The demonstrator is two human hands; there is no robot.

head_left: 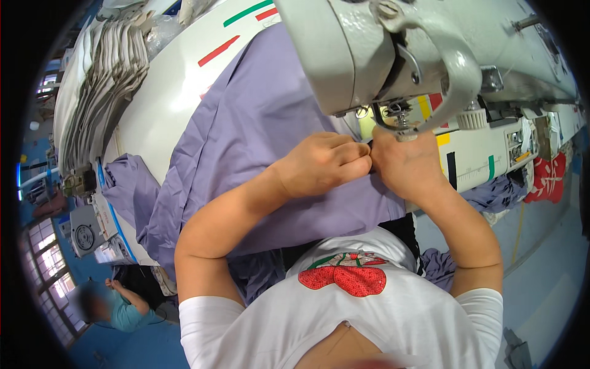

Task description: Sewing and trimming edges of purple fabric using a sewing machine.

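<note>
A large piece of lavender fabric (258,104) spreads across the sewing table and hangs over its front edge onto my lap. My left hand (326,161) is closed in a pinch at the fabric's right part, knuckles up. Close beside it, my right hand (405,158) is curled over the same edge, its fingertips partly hidden under the machine head. Just above both hands stands the white sewing machine (344,55), with its tension knob and spring near my right knuckles. The needle and presser foot are hidden from view.
A tall stack of grey and white cut fabric pieces (101,86) stands at the back left. Coloured tape strips mark the white table (166,92). A person in a teal top (130,312) sits at lower left. Red fabric (546,178) hangs at far right.
</note>
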